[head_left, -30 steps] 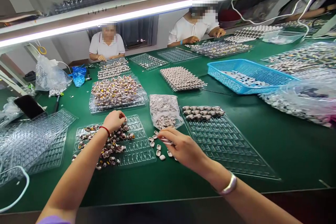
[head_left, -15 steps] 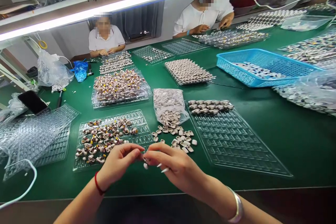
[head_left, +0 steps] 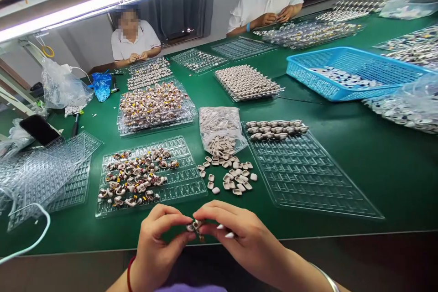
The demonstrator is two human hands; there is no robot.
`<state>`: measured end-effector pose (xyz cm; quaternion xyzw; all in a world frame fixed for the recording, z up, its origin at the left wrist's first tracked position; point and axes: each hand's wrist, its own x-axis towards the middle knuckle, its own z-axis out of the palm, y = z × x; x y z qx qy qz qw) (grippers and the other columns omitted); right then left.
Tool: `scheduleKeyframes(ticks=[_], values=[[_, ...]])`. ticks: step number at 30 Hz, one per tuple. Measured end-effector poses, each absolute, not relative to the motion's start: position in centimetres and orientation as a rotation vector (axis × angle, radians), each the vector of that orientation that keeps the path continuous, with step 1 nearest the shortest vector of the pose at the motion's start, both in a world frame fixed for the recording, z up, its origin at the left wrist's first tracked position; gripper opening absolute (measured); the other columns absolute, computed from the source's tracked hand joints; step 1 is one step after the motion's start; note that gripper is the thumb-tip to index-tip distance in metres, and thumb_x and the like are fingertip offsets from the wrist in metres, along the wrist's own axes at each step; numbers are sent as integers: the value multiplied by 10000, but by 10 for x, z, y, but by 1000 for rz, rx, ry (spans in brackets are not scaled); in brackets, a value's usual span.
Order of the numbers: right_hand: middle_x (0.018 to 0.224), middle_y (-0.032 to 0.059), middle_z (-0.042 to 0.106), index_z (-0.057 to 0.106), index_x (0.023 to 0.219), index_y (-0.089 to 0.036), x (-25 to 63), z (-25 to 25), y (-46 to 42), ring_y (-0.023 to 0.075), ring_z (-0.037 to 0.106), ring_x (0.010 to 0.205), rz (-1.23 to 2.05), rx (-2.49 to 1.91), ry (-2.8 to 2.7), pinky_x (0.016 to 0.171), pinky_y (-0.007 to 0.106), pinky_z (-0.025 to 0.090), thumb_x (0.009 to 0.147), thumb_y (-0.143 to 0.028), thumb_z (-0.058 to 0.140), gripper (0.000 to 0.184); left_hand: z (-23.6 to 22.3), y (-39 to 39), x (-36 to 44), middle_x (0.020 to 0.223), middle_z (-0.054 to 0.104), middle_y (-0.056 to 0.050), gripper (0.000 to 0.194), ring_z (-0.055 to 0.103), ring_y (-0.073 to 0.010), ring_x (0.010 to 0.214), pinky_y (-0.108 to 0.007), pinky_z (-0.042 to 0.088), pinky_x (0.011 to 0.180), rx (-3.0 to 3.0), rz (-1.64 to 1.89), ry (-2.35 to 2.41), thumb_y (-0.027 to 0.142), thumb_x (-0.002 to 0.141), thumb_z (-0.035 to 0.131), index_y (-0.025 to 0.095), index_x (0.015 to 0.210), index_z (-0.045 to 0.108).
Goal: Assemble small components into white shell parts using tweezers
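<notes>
In front of me, near the table's front edge, my left hand (head_left: pixel 164 242) and my right hand (head_left: pixel 241 237) meet fingertip to fingertip. Between them they pinch a small earbud-like part (head_left: pixel 195 226), pale and brown, mostly covered by the fingers. Two white pointed tips (head_left: pixel 226 231) stick out between my right fingers; the rest of that tool is hidden. Just beyond my left hand lies a clear tray (head_left: pixel 186 187) with curled earbud-like parts (head_left: pixel 137 178). Loose beige shell caps (head_left: pixel 237 178) are scattered beyond my right hand, spilling from a plastic bag (head_left: pixel 219 123).
To the right lies a clear slotted tray (head_left: pixel 318 182) with rows of caps at its far end. Farther back are a stacked tray of parts (head_left: pixel 153 105), a cap-filled tray (head_left: pixel 248 82) and a blue basket (head_left: pixel 342 89). Two co-workers sit across the table.
Both my hands have drawn closer to me, down toward the table's front edge, still holding the small part between them. The view has tilted slightly downward.
</notes>
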<state>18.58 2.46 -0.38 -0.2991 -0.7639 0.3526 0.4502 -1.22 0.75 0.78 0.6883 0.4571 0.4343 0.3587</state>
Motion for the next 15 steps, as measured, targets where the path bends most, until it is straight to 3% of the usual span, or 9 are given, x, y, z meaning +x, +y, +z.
scheduleKeyframes(ticks=[5,15], values=[[883,43,701,613,1077,-212,183,-13,15,141,691,762,855,-746,-1774,684,198,580,867,17,513,327,3,5,-10,811,620,-35,151,579,-158,729,-254,485,659,1242,998,1106,300,770,762,233,902,789],[810,16,689,659,951,-222,170,-14,4,138,672,716,849,-803,-1502,636,191,567,838,-33,622,224,14,1,-4,792,584,-30,172,568,-168,764,-262,483,706,1502,1075,1196,221,764,753,273,923,795]])
